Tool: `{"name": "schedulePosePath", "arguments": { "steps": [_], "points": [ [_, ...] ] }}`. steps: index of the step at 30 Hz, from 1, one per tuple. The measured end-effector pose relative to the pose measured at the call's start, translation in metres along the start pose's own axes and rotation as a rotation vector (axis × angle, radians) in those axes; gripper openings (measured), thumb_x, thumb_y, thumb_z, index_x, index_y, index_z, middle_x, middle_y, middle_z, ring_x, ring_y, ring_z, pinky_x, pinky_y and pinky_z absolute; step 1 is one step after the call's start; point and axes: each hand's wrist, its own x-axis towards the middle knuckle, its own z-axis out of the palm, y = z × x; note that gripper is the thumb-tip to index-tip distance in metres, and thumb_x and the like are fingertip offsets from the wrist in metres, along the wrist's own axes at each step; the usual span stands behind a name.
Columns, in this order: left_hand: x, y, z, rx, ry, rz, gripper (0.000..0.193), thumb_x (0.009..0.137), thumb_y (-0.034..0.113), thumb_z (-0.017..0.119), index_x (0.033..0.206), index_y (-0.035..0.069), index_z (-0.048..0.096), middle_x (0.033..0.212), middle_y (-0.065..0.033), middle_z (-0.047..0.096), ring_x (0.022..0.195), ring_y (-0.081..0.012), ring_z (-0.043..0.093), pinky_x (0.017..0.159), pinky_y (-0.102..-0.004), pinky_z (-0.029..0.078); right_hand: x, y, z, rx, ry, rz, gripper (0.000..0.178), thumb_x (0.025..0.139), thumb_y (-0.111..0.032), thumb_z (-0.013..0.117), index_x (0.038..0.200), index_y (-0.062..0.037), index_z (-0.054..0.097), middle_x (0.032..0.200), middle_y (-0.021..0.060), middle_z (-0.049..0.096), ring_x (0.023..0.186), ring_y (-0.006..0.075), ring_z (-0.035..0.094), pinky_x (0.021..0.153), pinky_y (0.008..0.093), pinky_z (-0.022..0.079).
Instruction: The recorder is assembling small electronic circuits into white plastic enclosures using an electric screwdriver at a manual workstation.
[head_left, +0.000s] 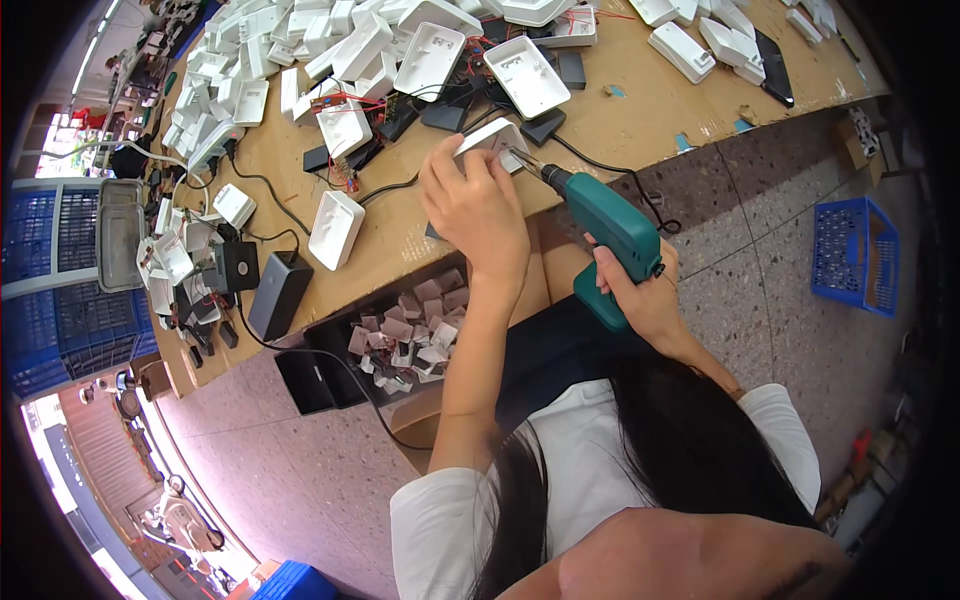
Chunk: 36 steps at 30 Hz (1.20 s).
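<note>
At the table's near edge my left hand (472, 205) is closed on a white plastic case (488, 138), a rectangular piece partly hidden by my fingers. My right hand (645, 295) wraps round the handle of a green electric screwdriver (612, 220). Its black nose and thin metal bit point up and left, and the bit's tip meets the right end of the case. Whether a screw sits under the tip is too small to tell. Beyond my left hand lie an open white shell (527, 78) and another shell (430, 62), hollow sides up.
White cases (350, 45) pile up across the far side of the cardboard-covered table (640, 120). Black cables and a black adapter box (278, 295) lie at left. Below the edge, a bin holds several small pale pieces (420, 320). A blue crate (855, 255) stands on the floor at right.
</note>
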Motion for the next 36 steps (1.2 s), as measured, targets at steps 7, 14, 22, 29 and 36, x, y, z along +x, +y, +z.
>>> {"name": "schedulePosePath", "arguments": {
  "steps": [7,14,22,29,36],
  "points": [
    [0.013,-0.007,0.002,0.087,-0.006,0.094,0.011,0.08,0.008,0.079,0.087,0.003,0.072,0.111,-0.0098,0.063,0.112,-0.0284,0.06,0.105,-0.0498,0.042,0.009,0.009,0.004,-0.068,-0.03,-0.032,0.017,0.099,-0.004,0.068,0.111,0.0074,0.07,0.09,0.007,0.074,0.064,0.007,0.062,0.058,0.0238,0.05],
    [0.015,-0.008,0.009,0.09,-0.001,0.091,0.011,0.081,0.009,0.079,0.086,0.002,0.071,0.108,-0.0093,0.064,0.108,-0.0274,0.061,0.105,-0.0496,0.042,0.018,0.006,0.01,-0.004,0.016,0.002,0.017,0.092,-0.007,0.077,0.103,0.0039,0.069,0.084,0.0075,0.062,0.07,0.0139,0.059,0.061,0.0302,0.048],
    [0.016,-0.008,0.01,0.091,0.002,0.099,0.011,0.082,0.01,0.079,0.086,0.002,0.072,0.108,-0.0094,0.065,0.107,-0.0273,0.061,0.104,-0.0488,0.042,0.021,-0.002,0.009,0.01,-0.001,0.036,0.017,0.093,-0.007,0.076,0.105,0.0037,0.069,0.083,0.0056,0.064,0.066,0.0108,0.06,0.058,0.028,0.05],
    [0.016,-0.009,0.009,0.081,0.003,0.099,0.01,0.082,0.009,0.078,0.086,0.002,0.072,0.108,-0.0095,0.064,0.106,-0.0275,0.061,0.104,-0.0485,0.041,0.02,-0.005,0.009,0.048,-0.019,0.047,0.015,0.095,-0.006,0.074,0.105,0.0033,0.068,0.082,0.0043,0.064,0.062,0.0088,0.062,0.055,0.026,0.05],
    [0.016,-0.01,0.008,0.07,0.002,0.107,0.01,0.082,0.009,0.078,0.086,0.002,0.072,0.108,-0.0095,0.064,0.106,-0.0279,0.061,0.104,-0.0483,0.041,0.019,0.002,0.012,-0.038,0.016,-0.028,0.016,0.091,-0.006,0.077,0.101,0.0032,0.069,0.084,0.0089,0.063,0.068,0.0176,0.062,0.061,0.0316,0.049]
  ]
}}
